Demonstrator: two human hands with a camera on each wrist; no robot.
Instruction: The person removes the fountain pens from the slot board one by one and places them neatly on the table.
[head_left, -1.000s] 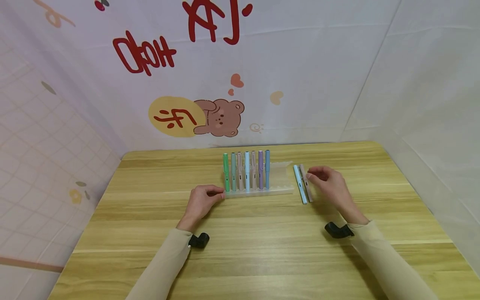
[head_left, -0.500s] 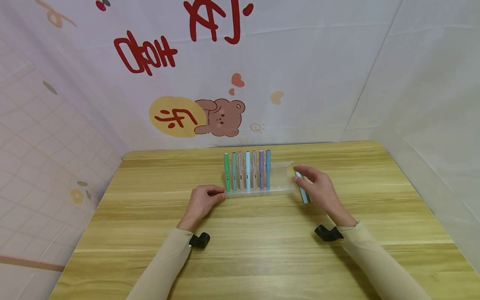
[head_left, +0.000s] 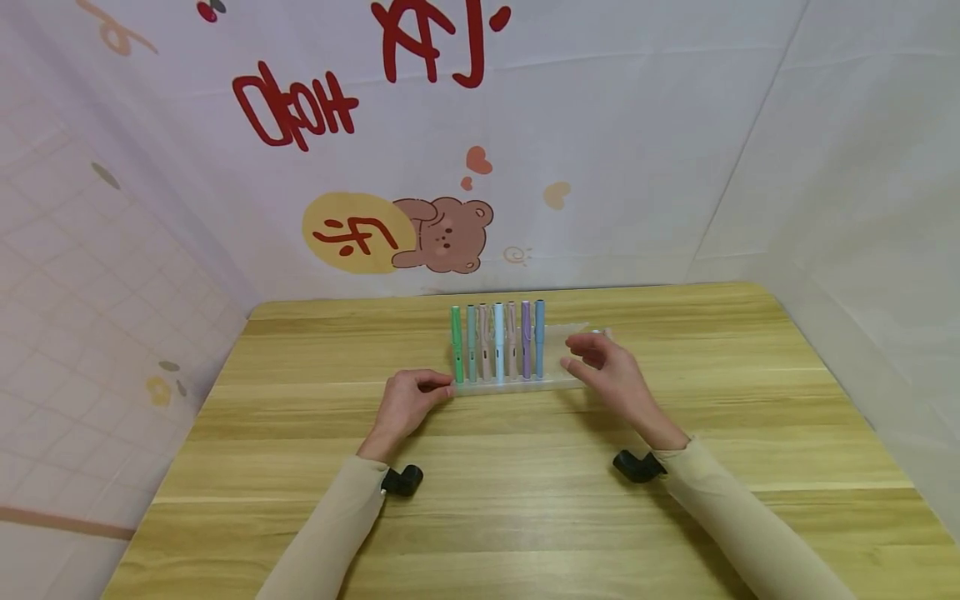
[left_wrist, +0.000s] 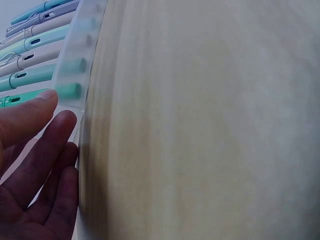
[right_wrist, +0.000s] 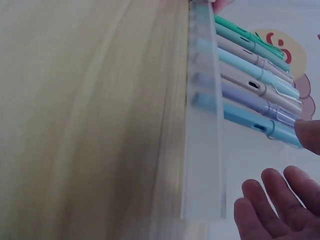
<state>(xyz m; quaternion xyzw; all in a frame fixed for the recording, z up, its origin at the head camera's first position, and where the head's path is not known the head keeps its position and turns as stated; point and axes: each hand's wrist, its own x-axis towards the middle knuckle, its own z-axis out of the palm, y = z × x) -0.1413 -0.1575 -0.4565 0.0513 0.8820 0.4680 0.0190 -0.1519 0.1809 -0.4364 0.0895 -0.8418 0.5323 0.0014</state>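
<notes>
A clear plastic pen rack (head_left: pixel 558 381) stands near the back of the table, with several pens upright in its left and middle part. Among them are a green pen (head_left: pixel 457 346), a purple pen (head_left: pixel 527 342) and a blue pen (head_left: pixel 539 340) at the row's right end. My left hand (head_left: pixel 408 407) pinches the rack's left end between thumb and fingers. Beside the rack's pen-free right part, my right hand (head_left: pixel 611 375) hovers with thumb and fingers apart and nothing between them, as the right wrist view shows. Two loose pens lie mostly hidden behind that hand.
The wooden table (head_left: pixel 480 517) reaches back to a white cloth wall (head_left: pixel 622 150) printed with a bear and red lettering. A second cloth wall (head_left: pixel 870 233) rises at the right, and a grid-patterned one at the left.
My right hand has moved left, from beside the two loose pens to the rack's right end, and now covers most of them. The left hand stays at the rack's left end.
</notes>
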